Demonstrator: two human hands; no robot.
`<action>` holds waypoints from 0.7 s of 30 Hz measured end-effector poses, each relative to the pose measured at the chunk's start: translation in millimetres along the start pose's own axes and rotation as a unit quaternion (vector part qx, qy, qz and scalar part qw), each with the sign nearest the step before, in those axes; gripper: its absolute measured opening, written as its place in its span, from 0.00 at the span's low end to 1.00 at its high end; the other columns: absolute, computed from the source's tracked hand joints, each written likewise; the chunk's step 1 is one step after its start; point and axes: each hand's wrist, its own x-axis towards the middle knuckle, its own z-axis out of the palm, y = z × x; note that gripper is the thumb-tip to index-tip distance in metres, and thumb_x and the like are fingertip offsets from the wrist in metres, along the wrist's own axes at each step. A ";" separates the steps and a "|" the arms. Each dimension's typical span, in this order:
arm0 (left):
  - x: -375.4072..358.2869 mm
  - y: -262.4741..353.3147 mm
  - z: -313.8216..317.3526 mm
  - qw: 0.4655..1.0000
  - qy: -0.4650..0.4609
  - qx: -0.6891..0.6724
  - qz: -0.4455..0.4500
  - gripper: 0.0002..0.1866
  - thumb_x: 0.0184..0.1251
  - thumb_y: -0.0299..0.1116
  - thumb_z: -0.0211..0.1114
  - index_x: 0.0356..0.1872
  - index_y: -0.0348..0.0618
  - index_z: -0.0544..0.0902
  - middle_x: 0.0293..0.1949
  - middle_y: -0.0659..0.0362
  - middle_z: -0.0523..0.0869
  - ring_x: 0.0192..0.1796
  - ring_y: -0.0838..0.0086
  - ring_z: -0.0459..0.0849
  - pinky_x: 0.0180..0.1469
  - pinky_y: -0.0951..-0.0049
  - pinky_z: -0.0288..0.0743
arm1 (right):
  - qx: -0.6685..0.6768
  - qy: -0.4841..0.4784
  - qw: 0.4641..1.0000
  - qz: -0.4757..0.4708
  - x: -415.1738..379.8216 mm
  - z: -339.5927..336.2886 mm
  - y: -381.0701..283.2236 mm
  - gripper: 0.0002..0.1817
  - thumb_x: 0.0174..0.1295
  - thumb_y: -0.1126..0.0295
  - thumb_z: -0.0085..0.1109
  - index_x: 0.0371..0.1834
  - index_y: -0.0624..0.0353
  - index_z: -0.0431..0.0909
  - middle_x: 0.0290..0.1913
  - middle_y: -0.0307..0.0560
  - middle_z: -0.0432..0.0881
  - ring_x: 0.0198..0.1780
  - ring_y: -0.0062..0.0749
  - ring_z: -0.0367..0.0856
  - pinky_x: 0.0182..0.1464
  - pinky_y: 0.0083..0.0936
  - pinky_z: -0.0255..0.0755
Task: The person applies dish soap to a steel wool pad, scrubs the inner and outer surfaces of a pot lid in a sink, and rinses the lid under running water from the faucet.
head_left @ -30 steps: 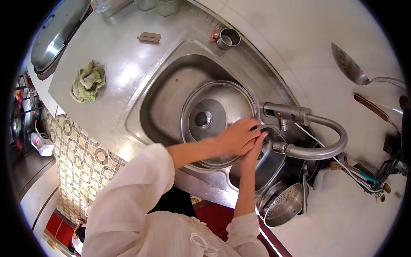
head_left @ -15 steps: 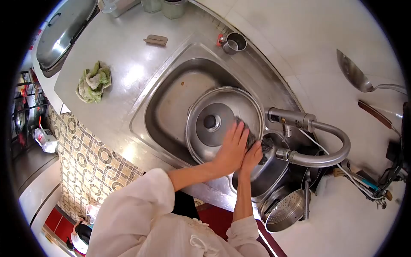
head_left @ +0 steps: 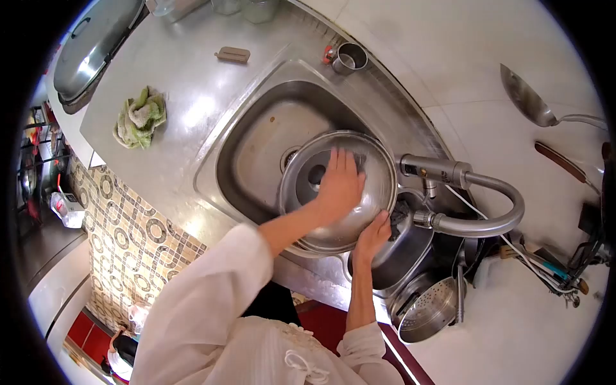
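A round steel lid [head_left: 378,163] with a dark knob in its middle lies tilted in the large sink basin [head_left: 250,135]. My left hand [head_left: 340,186], slightly blurred, presses flat on the lid's face just right of the knob. A dark grey scouring pad [head_left: 360,160] shows past its fingers, mostly hidden by the hand. At the lid's lower right rim, my right hand [head_left: 373,236] is closed on the edge. The drain shows beside the lid's left edge.
A curved faucet [head_left: 481,240] arches over the small basin [head_left: 401,256]. Beside it are a perforated strainer [head_left: 427,314] and utensils. A steel cup [head_left: 350,59], a brown holder [head_left: 232,55] and a green cloth [head_left: 141,119] rest on the counter.
My left hand has moved up and left across the lid, away from my right hand. The lid has shifted slightly and uncovered the drain. My right hand has moved slightly.
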 end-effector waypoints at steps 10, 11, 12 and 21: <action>0.8 -17.6 -0.9 0.998 -0.036 0.033 0.034 0.31 0.55 0.37 0.62 0.53 0.20 0.68 0.57 0.32 0.70 0.62 0.44 0.69 0.67 0.49 0.55 | -0.007 0.031 0.999 -0.004 -5.6 -0.8 -10.7 0.25 0.73 0.59 0.37 0.34 0.76 0.73 0.28 0.61 0.77 0.28 0.47 0.72 0.36 0.40 0.65; 11.6 -21.1 2.3 0.994 -0.070 0.079 -0.018 0.31 0.54 0.37 0.62 0.53 0.20 0.68 0.57 0.33 0.70 0.62 0.44 0.69 0.67 0.48 0.55 | -0.012 0.031 0.999 -0.007 -4.3 -4.4 -9.5 0.25 0.73 0.59 0.37 0.34 0.76 0.73 0.28 0.61 0.77 0.28 0.47 0.72 0.36 0.40 0.65; 2.1 -17.3 4.1 0.994 -0.068 0.078 -0.023 0.31 0.54 0.37 0.62 0.53 0.20 0.68 0.57 0.33 0.70 0.62 0.44 0.69 0.67 0.48 0.55 | -0.011 0.028 1.000 0.003 -2.6 -5.2 -8.8 0.25 0.73 0.60 0.37 0.34 0.76 0.73 0.27 0.59 0.76 0.28 0.45 0.71 0.35 0.39 0.65; -2.5 -12.6 3.9 0.998 -0.053 0.017 0.023 0.28 0.63 0.39 0.53 0.58 0.24 0.66 0.60 0.37 0.68 0.65 0.47 0.65 0.68 0.52 0.54 | -0.004 0.008 1.000 0.024 -2.5 -2.2 -3.6 0.24 0.72 0.61 0.36 0.42 0.77 0.74 0.37 0.67 0.79 0.37 0.55 0.76 0.44 0.40 0.67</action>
